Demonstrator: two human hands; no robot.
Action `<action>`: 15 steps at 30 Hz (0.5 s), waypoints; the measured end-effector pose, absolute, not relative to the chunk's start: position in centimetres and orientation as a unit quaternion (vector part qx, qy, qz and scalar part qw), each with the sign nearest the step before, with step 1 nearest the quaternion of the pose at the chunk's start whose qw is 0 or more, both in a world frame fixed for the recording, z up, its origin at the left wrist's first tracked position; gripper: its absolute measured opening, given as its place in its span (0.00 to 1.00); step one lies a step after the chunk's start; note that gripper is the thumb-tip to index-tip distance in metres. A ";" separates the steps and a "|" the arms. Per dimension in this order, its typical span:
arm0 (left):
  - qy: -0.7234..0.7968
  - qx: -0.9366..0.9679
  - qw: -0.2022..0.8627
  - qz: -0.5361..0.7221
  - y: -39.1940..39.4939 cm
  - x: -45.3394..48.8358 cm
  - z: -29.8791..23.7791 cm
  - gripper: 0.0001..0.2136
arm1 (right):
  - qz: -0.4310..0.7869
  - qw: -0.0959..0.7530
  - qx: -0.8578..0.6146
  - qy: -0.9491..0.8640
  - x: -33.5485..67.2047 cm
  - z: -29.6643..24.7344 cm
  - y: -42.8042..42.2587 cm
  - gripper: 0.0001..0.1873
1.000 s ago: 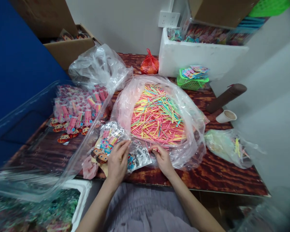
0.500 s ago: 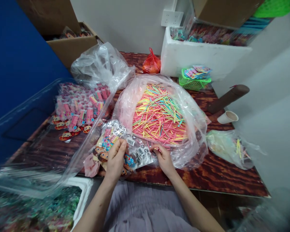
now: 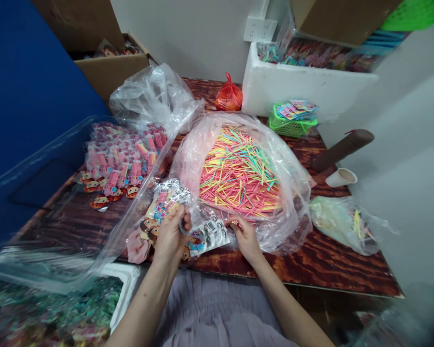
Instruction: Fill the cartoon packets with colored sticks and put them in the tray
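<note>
My left hand is closed in a pinch on a printed plastic packet, whose blue edge shows by the fingertips; most of it is hidden. Under and around this hand lie more printed packets with cartoon faces and barcodes. My right hand has its fingers curled round a few thin coloured sticks, and only their small ends show. Just beyond both hands, a big clear plastic bag lies spread wide around a heap of pink, yellow, green and blue sticks.
Filled packets are piled at left behind a clear plastic sheet edge. At the back stand a red bag, a green basket and a white foam box. A paper cup and a plastic bag are on the right.
My left hand has turned and drawn slightly to the left, tilting the packet so its barcode no longer shows. The right hand stays nearly in place. The camera view has shifted slightly.
</note>
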State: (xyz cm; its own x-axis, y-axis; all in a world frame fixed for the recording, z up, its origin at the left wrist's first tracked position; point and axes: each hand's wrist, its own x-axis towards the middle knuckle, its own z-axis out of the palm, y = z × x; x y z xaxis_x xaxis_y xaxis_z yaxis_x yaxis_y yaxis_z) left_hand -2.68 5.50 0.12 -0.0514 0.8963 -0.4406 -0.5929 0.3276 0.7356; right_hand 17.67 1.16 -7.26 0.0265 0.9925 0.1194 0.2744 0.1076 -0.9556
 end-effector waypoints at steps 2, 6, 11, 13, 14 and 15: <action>0.461 0.201 0.663 0.554 5.3 -2.5 0.1 0.15 | 0.386 0.463 -0.546 -0.582 17.7 -7.1 1.2 0.11; 0.485 0.305 0.637 0.517 4.7 -2.3 -0.4 0.13 | 0.386 0.461 -0.548 -0.582 17.6 -6.9 1.2 0.11; 0.530 0.399 0.584 0.468 4.3 -2.9 -0.9 0.11 | 0.395 0.465 -0.546 -0.574 17.5 -6.9 1.1 0.12; 0.540 0.426 0.566 0.455 4.2 -3.1 -0.8 0.11 | 0.400 0.466 -0.549 -0.567 17.6 -6.3 1.2 0.12; 0.543 0.443 0.558 0.445 4.2 -3.1 -0.8 0.11 | 0.403 0.469 -0.551 -0.561 17.6 -5.8 1.3 0.11; 0.543 0.463 0.550 0.435 4.1 -3.0 -0.7 0.11 | 0.407 0.477 -0.552 -0.550 17.7 -5.2 1.6 0.10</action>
